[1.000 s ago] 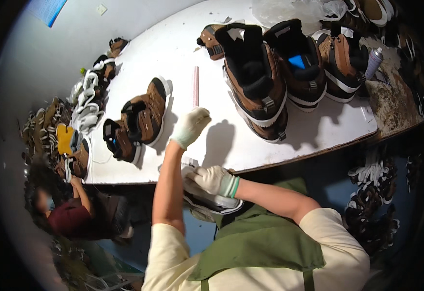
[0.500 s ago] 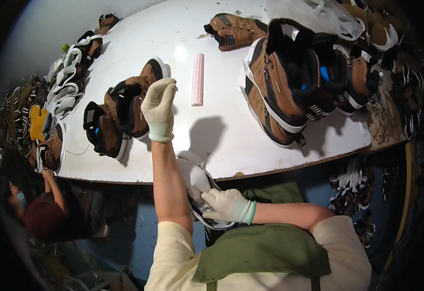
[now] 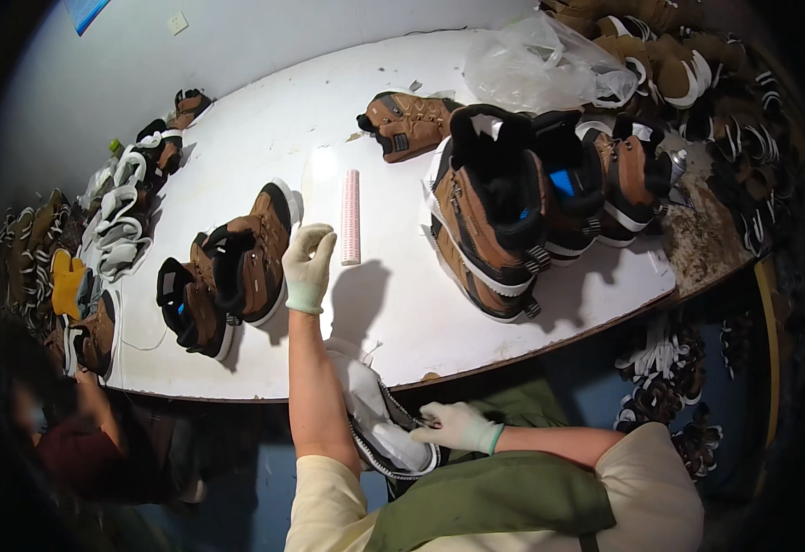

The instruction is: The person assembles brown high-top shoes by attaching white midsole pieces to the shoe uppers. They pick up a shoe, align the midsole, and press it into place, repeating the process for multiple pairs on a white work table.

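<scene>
Everything's being shot from the wearer's head, through the left of two side-by-side fisheyes. The lens is being pointed down and forward: the green apron (image 3: 504, 501), left hand (image 3: 309, 267) and right hand (image 3: 456, 428) are being caught pretty close up, the white tabletop (image 3: 412, 313) is being looked down on farther out, and the wall (image 3: 264, 37) is being squeezed in up top. Straight edges are being bent near the rim.

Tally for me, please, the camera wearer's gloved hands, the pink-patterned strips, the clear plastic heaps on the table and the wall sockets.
Gloved hands (left hand, right hand): 2
Pink-patterned strip: 1
Clear plastic heap: 1
Wall socket: 1
Total: 5
</scene>
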`<control>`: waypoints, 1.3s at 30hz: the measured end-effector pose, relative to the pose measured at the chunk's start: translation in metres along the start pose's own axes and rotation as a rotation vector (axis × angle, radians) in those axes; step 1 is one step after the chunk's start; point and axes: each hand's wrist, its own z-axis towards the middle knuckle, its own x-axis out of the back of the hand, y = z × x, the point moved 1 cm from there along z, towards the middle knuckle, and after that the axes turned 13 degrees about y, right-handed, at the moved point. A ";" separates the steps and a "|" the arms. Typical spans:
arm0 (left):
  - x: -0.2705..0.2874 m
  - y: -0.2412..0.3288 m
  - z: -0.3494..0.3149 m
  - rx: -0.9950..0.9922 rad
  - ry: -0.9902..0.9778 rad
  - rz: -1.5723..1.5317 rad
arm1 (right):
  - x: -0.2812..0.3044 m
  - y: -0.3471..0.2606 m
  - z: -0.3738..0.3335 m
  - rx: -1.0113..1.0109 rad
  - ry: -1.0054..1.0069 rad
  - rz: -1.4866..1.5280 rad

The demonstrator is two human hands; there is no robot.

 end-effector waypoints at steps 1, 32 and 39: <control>-0.004 -0.001 0.001 0.020 0.022 -0.035 | -0.010 0.006 0.003 -0.033 0.001 0.142; -0.125 0.190 0.022 -0.135 -0.584 0.434 | 0.009 -0.070 0.085 -0.006 0.476 0.515; -0.114 0.123 -0.030 -0.249 -1.044 0.908 | 0.010 -0.078 0.091 -0.029 0.362 0.366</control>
